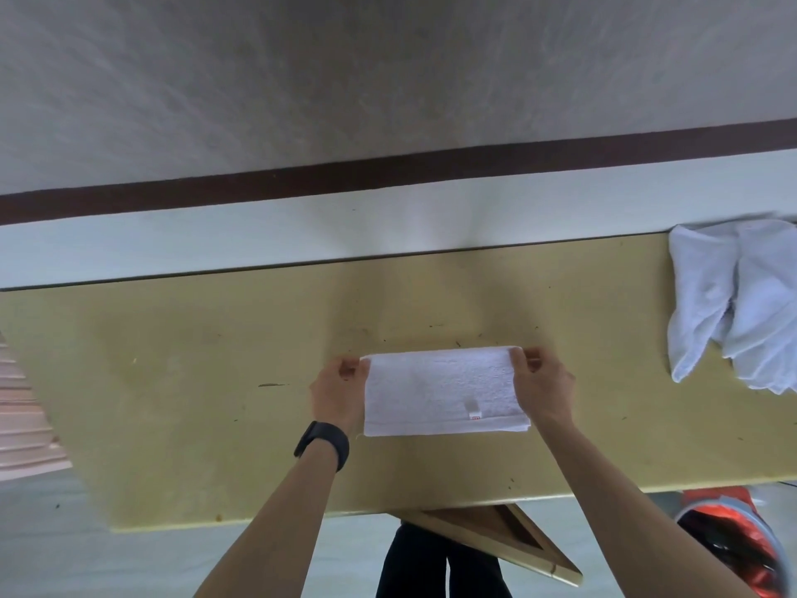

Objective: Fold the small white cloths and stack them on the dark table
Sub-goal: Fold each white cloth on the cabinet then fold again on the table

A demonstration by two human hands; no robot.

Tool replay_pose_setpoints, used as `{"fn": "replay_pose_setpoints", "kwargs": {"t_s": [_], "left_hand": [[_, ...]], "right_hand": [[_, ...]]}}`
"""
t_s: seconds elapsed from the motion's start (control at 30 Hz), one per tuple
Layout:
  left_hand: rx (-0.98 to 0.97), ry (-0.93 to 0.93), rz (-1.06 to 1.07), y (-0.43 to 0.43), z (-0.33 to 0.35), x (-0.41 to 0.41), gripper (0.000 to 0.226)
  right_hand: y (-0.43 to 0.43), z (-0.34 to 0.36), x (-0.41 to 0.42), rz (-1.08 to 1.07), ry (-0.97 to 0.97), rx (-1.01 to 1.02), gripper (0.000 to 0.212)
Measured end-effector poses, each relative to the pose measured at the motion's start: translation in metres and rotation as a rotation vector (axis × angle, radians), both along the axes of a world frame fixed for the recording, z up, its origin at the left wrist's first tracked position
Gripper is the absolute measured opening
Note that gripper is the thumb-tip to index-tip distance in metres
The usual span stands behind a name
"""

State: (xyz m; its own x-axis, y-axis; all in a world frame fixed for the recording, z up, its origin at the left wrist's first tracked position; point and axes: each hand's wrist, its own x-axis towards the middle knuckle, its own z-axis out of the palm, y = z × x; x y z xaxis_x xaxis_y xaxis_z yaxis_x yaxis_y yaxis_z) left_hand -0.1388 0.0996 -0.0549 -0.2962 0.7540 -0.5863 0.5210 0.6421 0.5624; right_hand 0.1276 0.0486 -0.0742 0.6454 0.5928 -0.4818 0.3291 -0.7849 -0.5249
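Left hand (338, 392) pinches the white cloth (435, 388) at its far-left corner. The cloth lies flat mid-table (172, 381), probably folded once, terry, with a small tag (473, 410) near its front hem. Right hand (545, 390) pinches the far-right corner. I should lift both corners evenly and match the edges. Unfolded pile (733, 304) sits far right.

Left hand (340, 388), right hand (544, 384) pinching folded white cloth (444, 392) — yellow table (172, 381), loose cloths (733, 304) far right.

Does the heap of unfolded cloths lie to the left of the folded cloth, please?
No, the heap lies right of the folded cloth.
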Motion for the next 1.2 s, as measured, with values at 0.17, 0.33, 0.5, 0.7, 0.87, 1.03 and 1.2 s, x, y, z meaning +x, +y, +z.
{"fn": "replay_pose_setpoints", "kwargs": {"t_s": [0.17, 0.33, 0.5, 0.7, 0.87, 1.03, 1.2], "left_hand": [[0.035, 0.002, -0.011, 0.000, -0.001, -0.001, 0.014], [0.089, 0.081, -0.116, -0.006, -0.005, -0.001, 0.017], [0.493, 0.468, -0.651, -0.027, -0.016, 0.001, 0.033], [0.539, 0.490, -1.136, -0.049, -0.042, 0.006, 0.060], [0.352, 0.503, -1.107, -0.047, -0.052, -0.002, 0.063], [0.338, 0.496, -1.076, -0.048, -0.049, -0.001, 0.064], [0.347, 0.575, -1.046, -0.051, -0.042, 0.001, 0.061]], "right_hand": [[0.001, 0.000, -0.002, 0.038, -0.078, -0.010, 0.021], [-0.009, -0.003, -0.001, 0.079, -0.101, 0.062, 0.018], [-0.032, 0.004, -0.016, 0.236, -0.275, 0.183, 0.030], [-0.058, -0.011, -0.044, 0.619, -0.402, 0.094, 0.061], [-0.076, -0.034, -0.045, 0.636, -0.394, -0.026, 0.067], [-0.075, -0.031, -0.043, 0.659, -0.385, -0.047, 0.070], [-0.075, -0.016, -0.034, 0.571, -0.384, -0.005, 0.075]]}}
